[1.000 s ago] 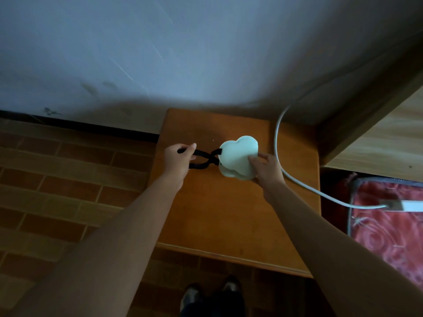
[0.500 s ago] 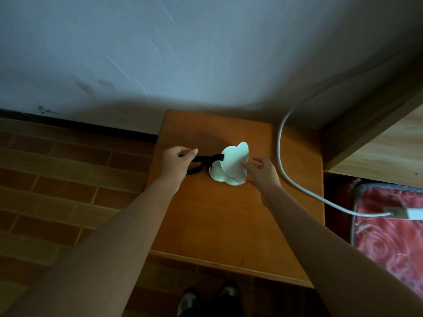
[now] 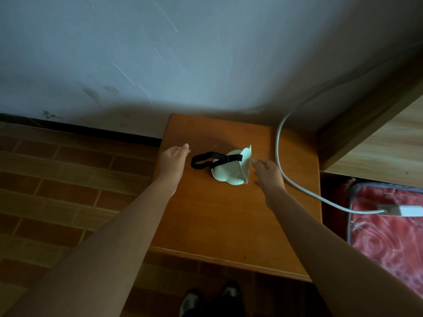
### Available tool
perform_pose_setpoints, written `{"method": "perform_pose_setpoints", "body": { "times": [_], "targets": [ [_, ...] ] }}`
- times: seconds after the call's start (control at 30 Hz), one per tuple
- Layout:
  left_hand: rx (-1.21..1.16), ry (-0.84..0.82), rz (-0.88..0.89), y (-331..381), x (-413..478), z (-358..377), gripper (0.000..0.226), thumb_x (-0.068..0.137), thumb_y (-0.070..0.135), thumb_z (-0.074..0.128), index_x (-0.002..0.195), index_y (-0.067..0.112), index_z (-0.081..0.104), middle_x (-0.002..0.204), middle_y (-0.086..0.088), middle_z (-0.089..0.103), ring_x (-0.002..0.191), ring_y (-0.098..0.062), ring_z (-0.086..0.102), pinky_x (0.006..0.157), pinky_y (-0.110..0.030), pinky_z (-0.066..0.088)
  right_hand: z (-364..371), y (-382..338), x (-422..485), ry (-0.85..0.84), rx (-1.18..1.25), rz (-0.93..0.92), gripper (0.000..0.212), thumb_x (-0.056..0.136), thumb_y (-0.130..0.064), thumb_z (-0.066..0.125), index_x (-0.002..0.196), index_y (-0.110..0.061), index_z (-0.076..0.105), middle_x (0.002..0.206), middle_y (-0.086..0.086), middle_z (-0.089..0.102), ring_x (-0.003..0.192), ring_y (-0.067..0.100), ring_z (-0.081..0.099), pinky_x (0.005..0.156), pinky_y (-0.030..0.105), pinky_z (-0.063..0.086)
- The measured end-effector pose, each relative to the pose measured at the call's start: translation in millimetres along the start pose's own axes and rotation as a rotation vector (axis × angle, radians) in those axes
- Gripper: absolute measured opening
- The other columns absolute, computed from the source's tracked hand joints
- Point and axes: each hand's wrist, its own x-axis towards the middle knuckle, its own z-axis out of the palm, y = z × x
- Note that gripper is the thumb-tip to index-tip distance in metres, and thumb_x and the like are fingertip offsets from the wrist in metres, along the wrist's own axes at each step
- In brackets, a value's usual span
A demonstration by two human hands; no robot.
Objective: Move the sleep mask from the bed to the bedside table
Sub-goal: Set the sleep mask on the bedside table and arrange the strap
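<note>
1. Sleep mask [image 3: 231, 171], pale green and folded, lies on the orange wooden tabletop [image 3: 229, 220] of the bedside table, toward the tabletop's far half near the wall [image 3: 183, 53].
2. Black strap [image 3: 206, 160] of the sleep mask loops out to the mask's left and crosses over its upper face, flat against the wood.
3. Left hand [image 3: 172, 159] hovers just left of the strap, its grip apart, fingers extended and holding nothing; it stands close to the strap without touching it.
4. Right hand [image 3: 267, 175] sits just right of the sleep mask, fingers spread and its grip also apart, empty; its fingertips are very near the mask's raised right edge, though contact cannot be told.
5. White cable [image 3: 280, 156] curves down from the wall to the right of the sleep mask, crosses the tabletop's right side and ends at a white plug block [image 3: 402, 211] lying on the red patterned bed [image 3: 389, 243].
6. Wooden headboard [image 3: 377, 133] rises to the far right of the sleep mask, beyond the cable.
7. Brick-patterned floor [image 3: 68, 179] lies left of the tabletop, and the person's shoes [image 3: 206, 300] show below its near edge.
</note>
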Motion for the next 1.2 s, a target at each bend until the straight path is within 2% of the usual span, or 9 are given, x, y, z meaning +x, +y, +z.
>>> {"method": "perform_pose_setpoints", "body": {
  "times": [0.1,0.23,0.53,0.73,0.8,0.9,1.03,1.1,1.2],
  "targets": [
    [-0.015,0.004,-0.001,0.6,-3.6,-2.6,0.026,0.092,0.035,0.041,0.093,0.022,0.062,0.100,0.006,0.059,0.096,-0.011,0.052,0.079,-0.029,0.031,-2.7,-1.7,-3.8,0.000,0.027,-0.016,0.032,0.093,-0.029,0.043,0.120,-0.013,0.051,0.116,0.004,0.056,0.110,0.022,0.053,0.094,0.041,0.047],
    [-0.020,-0.029,0.019,9.8,-11.4,-4.8,0.027,0.092,0.039,0.037,0.093,0.026,0.060,0.107,0.006,0.060,0.102,-0.012,0.053,0.084,-0.033,0.034,-7.7,-7.1,-13.0,0.004,0.095,-0.010,0.031,0.095,-0.025,0.038,0.117,-0.012,0.055,0.116,0.008,0.061,0.107,0.023,0.056,0.096,0.045,0.048],
    [-0.086,-0.041,0.112,51.1,-36.6,-12.6,0.031,0.093,0.035,0.038,0.100,0.017,0.062,0.114,-0.001,0.062,0.106,-0.015,0.054,0.086,-0.032,0.036,-23.6,-35.8,-35.1,0.027,0.106,-0.085,0.026,0.095,-0.024,0.039,0.110,-0.014,0.057,0.106,0.005,0.062,0.105,0.023,0.057,0.094,0.045,0.049],
    [-0.062,-0.028,0.080,38.3,-34.1,-11.9,0.026,0.093,0.034,0.040,0.099,0.021,0.061,0.113,0.001,0.061,0.106,-0.014,0.053,0.085,-0.032,0.036,-21.6,-28.4,-33.1,0.036,0.110,-0.090,0.031,0.095,-0.023,0.036,0.119,-0.013,0.054,0.118,0.005,0.061,0.109,0.022,0.055,0.096,0.044,0.048],
    [-0.028,-0.066,0.070,28.6,-32.8,-10.9,0.023,0.091,0.030,0.045,0.106,0.022,0.060,0.118,0.002,0.059,0.110,-0.014,0.052,0.085,-0.031,0.036,-22.5,-23.5,-30.1,0.034,0.125,-0.081,0.031,0.095,-0.022,0.036,0.120,-0.014,0.054,0.118,0.004,0.060,0.107,0.020,0.055,0.092,0.040,0.050],
    [0.062,-0.207,0.127,18.6,-31.9,-3.6,0.033,0.089,0.019,0.051,0.121,0.023,0.054,0.131,-0.002,0.051,0.115,-0.011,0.046,0.089,-0.027,0.034,-22.9,-17.7,-26.9,0.000,0.156,-0.090,0.032,0.094,-0.019,0.039,0.122,-0.013,0.053,0.115,0.004,0.058,0.105,0.018,0.054,0.081,0.030,0.049],
    [0.161,-0.326,0.130,21.4,-28.5,18.3,0.043,0.086,0.028,0.057,0.128,0.025,0.047,0.141,-0.004,0.043,0.130,-0.020,0.037,0.093,-0.030,0.031,-22.3,-13.4,-23.0,-0.078,0.116,-0.156,0.037,0.088,-0.014,0.051,0.125,-0.016,0.050,0.119,0.003,0.056,0.107,0.020,0.054,0.073,0.022,0.048],
    [0.179,-0.377,0.114,23.0,-25.9,28.8,0.045,0.085,0.033,0.059,0.127,0.021,0.049,0.137,-0.004,0.047,0.125,-0.019,0.042,0.093,-0.028,0.034,-21.9,-13.0,-20.3,-0.095,0.114,-0.167,0.041,0.087,-0.012,0.053,0.127,-0.018,0.048,0.125,0.005,0.055,0.109,0.021,0.055,0.072,0.022,0.049],
    [0.152,-0.367,0.107,25.0,-21.7,36.1,0.029,0.082,0.034,0.063,0.104,0.016,0.059,0.104,0.004,0.061,0.090,-0.007,0.055,0.068,-0.016,0.040,-21.6,-14.8,-14.9,-0.119,0.082,-0.197,0.049,0.085,-0.007,0.054,0.131,-0.022,0.043,0.130,0.005,0.053,0.108,0.021,0.055,0.065,0.018,0.051]
  ]
}}
